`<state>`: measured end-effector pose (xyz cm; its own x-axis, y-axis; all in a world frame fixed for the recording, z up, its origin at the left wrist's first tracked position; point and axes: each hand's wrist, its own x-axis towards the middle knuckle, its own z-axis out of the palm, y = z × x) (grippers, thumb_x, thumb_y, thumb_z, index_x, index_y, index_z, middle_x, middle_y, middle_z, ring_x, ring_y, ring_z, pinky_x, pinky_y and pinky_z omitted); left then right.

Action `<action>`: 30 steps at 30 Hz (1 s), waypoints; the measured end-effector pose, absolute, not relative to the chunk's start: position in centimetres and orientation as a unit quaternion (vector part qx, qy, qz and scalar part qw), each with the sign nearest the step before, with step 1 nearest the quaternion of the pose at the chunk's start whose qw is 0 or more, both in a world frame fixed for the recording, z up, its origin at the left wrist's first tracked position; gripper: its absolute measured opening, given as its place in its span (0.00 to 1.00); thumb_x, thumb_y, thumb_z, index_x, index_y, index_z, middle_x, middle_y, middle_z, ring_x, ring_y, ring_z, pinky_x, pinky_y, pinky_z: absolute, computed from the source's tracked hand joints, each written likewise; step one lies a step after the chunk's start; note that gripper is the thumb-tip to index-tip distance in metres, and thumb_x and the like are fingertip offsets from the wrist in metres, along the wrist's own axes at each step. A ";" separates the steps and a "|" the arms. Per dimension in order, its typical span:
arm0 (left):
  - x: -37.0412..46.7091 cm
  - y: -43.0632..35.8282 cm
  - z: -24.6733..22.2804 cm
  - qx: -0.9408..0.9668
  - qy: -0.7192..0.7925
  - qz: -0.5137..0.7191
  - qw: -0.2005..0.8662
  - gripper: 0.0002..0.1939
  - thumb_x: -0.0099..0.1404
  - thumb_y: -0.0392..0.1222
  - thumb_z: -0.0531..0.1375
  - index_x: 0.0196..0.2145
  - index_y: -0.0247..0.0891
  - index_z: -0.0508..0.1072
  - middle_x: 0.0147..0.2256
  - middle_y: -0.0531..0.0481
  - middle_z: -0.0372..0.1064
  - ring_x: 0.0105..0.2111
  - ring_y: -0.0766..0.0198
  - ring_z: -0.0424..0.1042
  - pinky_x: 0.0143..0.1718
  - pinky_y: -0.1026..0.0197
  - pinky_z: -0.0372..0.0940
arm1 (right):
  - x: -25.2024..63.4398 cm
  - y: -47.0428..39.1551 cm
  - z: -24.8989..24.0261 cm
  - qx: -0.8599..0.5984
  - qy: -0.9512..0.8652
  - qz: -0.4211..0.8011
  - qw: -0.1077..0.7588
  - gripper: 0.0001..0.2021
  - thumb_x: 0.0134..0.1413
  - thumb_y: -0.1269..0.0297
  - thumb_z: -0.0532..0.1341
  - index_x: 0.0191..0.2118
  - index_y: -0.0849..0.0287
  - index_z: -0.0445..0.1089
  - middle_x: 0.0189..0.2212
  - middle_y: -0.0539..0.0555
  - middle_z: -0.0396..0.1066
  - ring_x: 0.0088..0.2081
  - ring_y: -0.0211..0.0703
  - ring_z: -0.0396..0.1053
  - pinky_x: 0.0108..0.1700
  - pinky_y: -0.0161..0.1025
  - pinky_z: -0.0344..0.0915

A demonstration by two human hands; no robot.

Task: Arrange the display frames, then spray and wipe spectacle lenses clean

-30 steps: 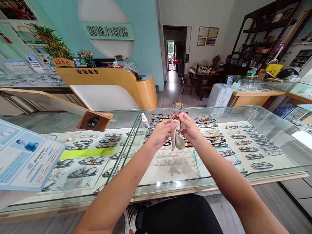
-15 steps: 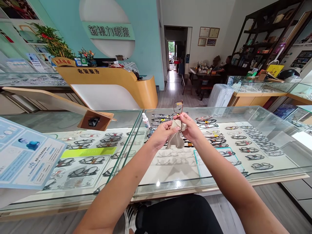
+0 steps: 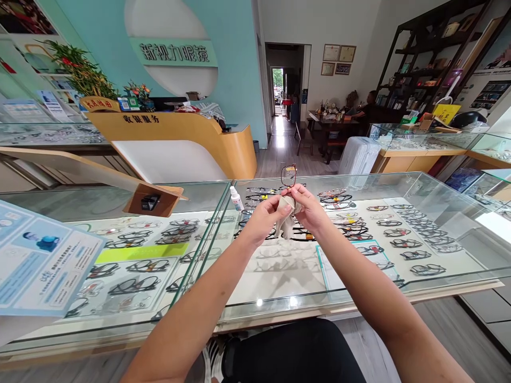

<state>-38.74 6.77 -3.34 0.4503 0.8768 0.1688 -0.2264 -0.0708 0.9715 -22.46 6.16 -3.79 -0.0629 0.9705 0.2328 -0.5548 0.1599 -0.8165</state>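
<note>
The left hand (image 3: 264,218) pinches a beige cloth (image 3: 285,219); the right hand (image 3: 309,210) grips dark-rimmed glasses (image 3: 289,175), one lens upright above the fingers. Beyond, a white bottle (image 3: 236,199) stands on the glass-topped table (image 3: 275,290).

Cloth (image 3: 285,226): matt, soft, creased. Display case (image 3: 275,298): clear glass, smooth, glossy; lights mirrored in top. Bottle (image 3: 236,199): white, plastic-looking. Counter (image 3: 239,154): wood-toned, smooth, light sheen. Suitcase (image 3: 359,154): wrapped in shiny clear plastic.
</note>
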 end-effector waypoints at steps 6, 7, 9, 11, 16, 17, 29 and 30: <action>-38.5 6.8 -3.6 0.549 0.281 0.426 0.662 0.45 0.49 0.60 0.85 0.60 0.43 0.80 0.41 0.50 0.82 0.40 0.59 0.77 0.44 0.61 0.68 | -22.6 6.2 -3.7 -0.247 -0.418 0.596 0.640 0.26 0.44 0.43 0.84 0.34 0.51 0.73 0.37 0.48 0.82 0.34 0.40 0.74 0.38 0.36 0.72; -38.5 6.7 -3.6 0.548 0.280 0.417 0.669 0.47 0.50 0.60 0.85 0.63 0.44 0.78 0.38 0.51 0.81 0.38 0.60 0.77 0.43 0.62 0.67 | -22.6 6.1 -3.6 -0.246 -0.418 0.595 0.640 0.26 0.43 0.43 0.84 0.34 0.52 0.72 0.37 0.48 0.82 0.34 0.39 0.74 0.38 0.36 0.72; -38.6 6.7 -3.6 0.557 0.280 0.400 0.672 0.46 0.51 0.62 0.84 0.62 0.42 0.79 0.36 0.52 0.79 0.36 0.62 0.75 0.40 0.62 0.66 | -22.6 6.1 -3.6 -0.247 -0.419 0.593 0.641 0.26 0.43 0.43 0.84 0.33 0.52 0.73 0.37 0.48 0.82 0.34 0.39 0.73 0.38 0.36 0.72; -38.7 6.7 -3.7 0.577 0.280 0.390 0.660 0.38 0.53 0.64 0.83 0.53 0.40 0.82 0.36 0.51 0.78 0.35 0.62 0.73 0.39 0.62 0.66 | -22.5 6.1 -3.6 -0.253 -0.420 0.591 0.641 0.26 0.43 0.42 0.84 0.34 0.52 0.73 0.38 0.48 0.82 0.33 0.39 0.73 0.36 0.35 0.71; -38.6 6.7 -3.9 0.599 0.277 0.388 0.643 0.32 0.53 0.64 0.82 0.43 0.38 0.80 0.37 0.51 0.77 0.36 0.62 0.71 0.39 0.62 0.65 | -22.5 6.3 -3.9 -0.261 -0.419 0.592 0.637 0.26 0.44 0.42 0.83 0.35 0.52 0.72 0.40 0.48 0.83 0.32 0.38 0.72 0.34 0.35 0.68; -38.5 6.7 -4.0 0.598 0.273 0.395 0.641 0.32 0.52 0.63 0.82 0.43 0.38 0.80 0.37 0.51 0.77 0.36 0.62 0.71 0.39 0.62 0.65 | -22.5 6.3 -4.0 -0.259 -0.416 0.595 0.637 0.26 0.44 0.42 0.83 0.35 0.52 0.72 0.39 0.48 0.82 0.32 0.38 0.71 0.33 0.35 0.68; -37.4 5.7 -4.1 0.602 0.283 0.518 0.537 0.32 0.58 0.67 0.78 0.46 0.39 0.80 0.34 0.50 0.77 0.32 0.61 0.70 0.37 0.60 0.69 | -23.9 5.4 -3.9 -0.239 -0.414 0.613 0.629 0.26 0.47 0.43 0.82 0.33 0.50 0.68 0.43 0.49 0.83 0.32 0.41 0.70 0.25 0.34 0.62; -37.4 5.6 -4.2 0.598 0.291 0.526 0.531 0.33 0.59 0.68 0.77 0.47 0.39 0.79 0.34 0.51 0.76 0.32 0.62 0.70 0.35 0.60 0.68 | -24.1 5.2 -3.8 -0.239 -0.419 0.610 0.629 0.25 0.48 0.43 0.81 0.33 0.50 0.68 0.43 0.50 0.83 0.32 0.41 0.70 0.25 0.35 0.62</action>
<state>-37.40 5.59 -4.16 0.2782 0.9058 0.3196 -0.2099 -0.2674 0.9405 -24.05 5.22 -3.80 -0.0937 0.9674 0.2354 -0.5668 0.1426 -0.8114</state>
